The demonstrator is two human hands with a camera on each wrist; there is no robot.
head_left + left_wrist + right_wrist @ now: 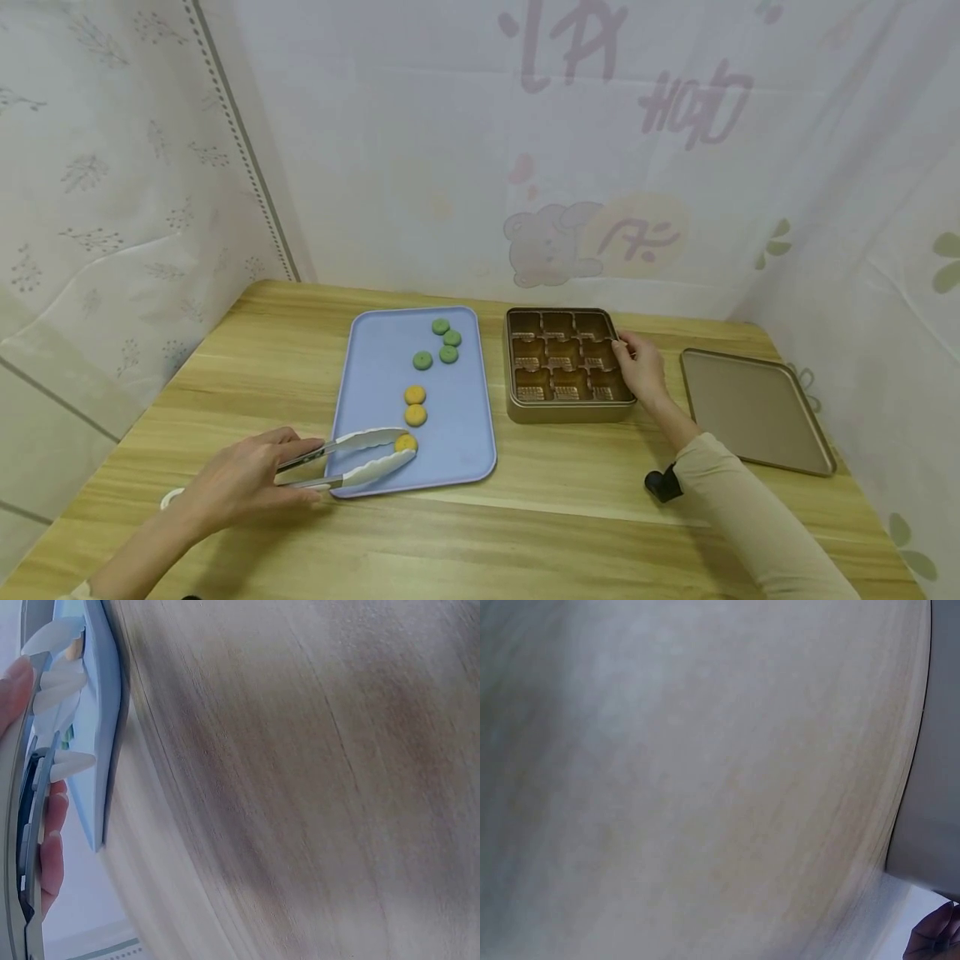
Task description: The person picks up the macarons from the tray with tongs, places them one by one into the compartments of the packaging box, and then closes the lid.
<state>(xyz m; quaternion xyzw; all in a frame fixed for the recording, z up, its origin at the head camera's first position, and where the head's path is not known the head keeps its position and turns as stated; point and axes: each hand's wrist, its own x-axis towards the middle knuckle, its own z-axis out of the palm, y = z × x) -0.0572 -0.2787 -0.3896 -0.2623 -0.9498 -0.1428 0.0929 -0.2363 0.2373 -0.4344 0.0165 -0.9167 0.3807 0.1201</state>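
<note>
My left hand holds a pair of metal tongs with white scalloped tips. Those tips stand around the nearest yellow round biscuit on a light blue tray; whether they press on it I cannot tell. Two more yellow biscuits lie just behind, and several green ones sit toward the back. With my right hand I grip the right wall of a square gold tin. Its brown insert has a grid of bare compartments. In the left wrist view the tongs partly hide the tray.
A flat gold lid lies on the wooden table to the right of the tin. Patterned white cloth hangs behind the table and along both sides. A small white ring-like thing shows beside the left wrist.
</note>
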